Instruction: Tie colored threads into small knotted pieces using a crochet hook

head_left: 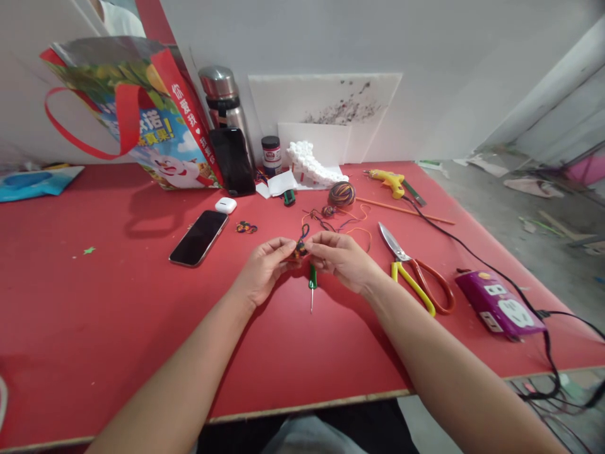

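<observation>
Between my two hands, just above the table, is a small multicoloured knotted cord piece (300,248) with a dark loop standing up from it. My left hand (270,263) pinches its left side between thumb and finger. From the right, my right hand (341,257) pinches the same piece; its lower fingers are curled and partly hidden. Under the hands lies a green-handled tool with a thin metal shaft (312,284), pointing toward me. Loose thread runs behind the right hand to a ball of multicoloured yarn (341,194). Another small knotted piece (246,227) rests to the left.
Red-and-yellow scissors (416,274), a purple power socket (501,306) with cables and a yellow glue gun (388,181) are on the right of the red table (118,328). Leftward lie a phone (199,238) and white earbud case (225,205). A bag (137,120) and flask (227,101) stand behind.
</observation>
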Demonstrator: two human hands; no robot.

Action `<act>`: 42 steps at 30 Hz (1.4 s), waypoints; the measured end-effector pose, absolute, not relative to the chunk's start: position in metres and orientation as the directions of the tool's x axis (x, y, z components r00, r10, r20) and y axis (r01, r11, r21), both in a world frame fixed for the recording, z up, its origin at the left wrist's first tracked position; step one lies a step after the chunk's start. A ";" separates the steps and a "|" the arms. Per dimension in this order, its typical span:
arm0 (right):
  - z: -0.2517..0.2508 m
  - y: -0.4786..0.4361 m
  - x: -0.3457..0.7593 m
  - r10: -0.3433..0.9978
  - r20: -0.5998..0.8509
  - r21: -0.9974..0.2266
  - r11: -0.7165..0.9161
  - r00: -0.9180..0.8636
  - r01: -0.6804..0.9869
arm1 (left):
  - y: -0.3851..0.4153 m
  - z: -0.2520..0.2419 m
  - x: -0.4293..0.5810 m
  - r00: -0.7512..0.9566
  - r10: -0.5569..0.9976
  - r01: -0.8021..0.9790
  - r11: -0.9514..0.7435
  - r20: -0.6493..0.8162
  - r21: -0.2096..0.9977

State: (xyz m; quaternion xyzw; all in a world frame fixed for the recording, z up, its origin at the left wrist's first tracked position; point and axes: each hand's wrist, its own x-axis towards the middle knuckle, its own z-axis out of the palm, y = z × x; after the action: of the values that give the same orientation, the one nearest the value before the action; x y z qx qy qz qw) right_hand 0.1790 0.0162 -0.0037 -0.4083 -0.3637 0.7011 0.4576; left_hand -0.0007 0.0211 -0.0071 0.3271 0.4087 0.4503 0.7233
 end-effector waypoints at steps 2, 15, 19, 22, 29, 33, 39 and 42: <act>-0.002 0.016 0.180 0.916 -0.247 -0.857 -0.359 -0.317 -0.370 | 0.021 -0.007 -0.001 0.292 0.904 -0.381 0.409 -0.312 0.829; 0.002 0.014 0.178 0.878 -0.342 -0.798 -0.460 -0.336 -0.389 | 0.023 -0.008 -0.001 0.316 0.890 -0.383 0.437 -0.330 0.814; -0.002 0.014 0.174 0.950 -0.258 -0.897 -0.304 -0.177 -0.320 | 0.021 -0.005 -0.001 0.312 0.896 -0.347 0.417 -0.316 0.840; -0.004 0.015 0.174 0.954 -0.236 -0.921 -0.280 -0.183 -0.270 | 0.021 -0.003 0.000 0.319 0.893 -0.345 0.421 -0.316 0.839; -0.006 0.015 0.176 0.931 -0.212 -0.939 -0.278 -0.296 -0.201 | 0.022 -0.002 0.002 0.306 0.896 -0.457 0.435 -0.322 0.776; -0.008 0.014 0.175 0.931 -0.195 -0.949 -0.259 -0.309 -0.181 | 0.022 -0.004 0.001 0.330 0.883 -0.489 0.462 -0.334 0.740; -0.008 0.013 0.173 0.946 -0.146 -0.968 -0.198 -0.289 -0.157 | 0.020 -0.003 0.002 0.357 0.866 -0.535 0.497 -0.350 0.683; -0.008 0.012 0.172 0.945 -0.159 -0.959 -0.217 -0.287 -0.182 | 0.021 -0.005 -0.001 0.352 0.859 -0.520 0.511 -0.372 0.685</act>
State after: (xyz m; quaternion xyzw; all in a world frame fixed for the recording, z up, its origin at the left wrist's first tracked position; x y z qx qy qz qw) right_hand 0.1723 0.0121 -0.0078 -0.4172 -0.4571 0.6591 0.4273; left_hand -0.0007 0.0212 -0.0050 0.2321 0.3646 0.4369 0.7889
